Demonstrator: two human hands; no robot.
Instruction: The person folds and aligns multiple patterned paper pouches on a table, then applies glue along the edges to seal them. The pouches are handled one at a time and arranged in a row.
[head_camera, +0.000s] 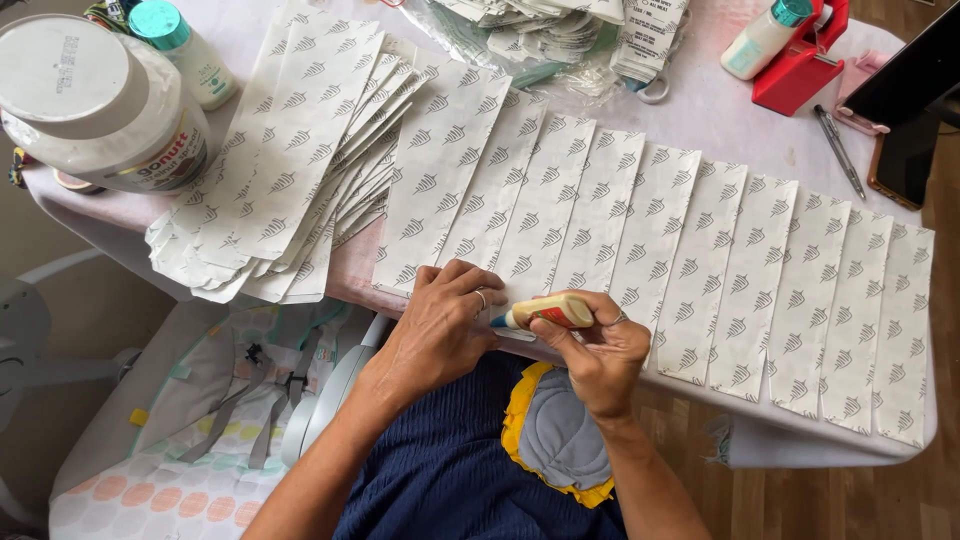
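Observation:
My right hand (598, 347) grips a small glue stick (550, 313) with a blue tip that points left, right at the near edge of the table. My left hand (444, 322) lies flat, fingers apart, pressing the lower ends of white paper strips (560, 200) printed with a grey leaf pattern. Several such strips lie side by side, overlapping, in a row (780, 280) across the table. The glue tip touches or nearly touches a strip beside my left fingers.
A loose stack of the same strips (290, 150) lies at left. A big white jar (95, 100) and small teal-capped bottle (185, 50) stand far left. At the back: printed labels (560, 30), scissors handle (652, 90), red dispenser (800, 65), pen (838, 150), phone (905, 155). A baby seat (200, 420) is below left.

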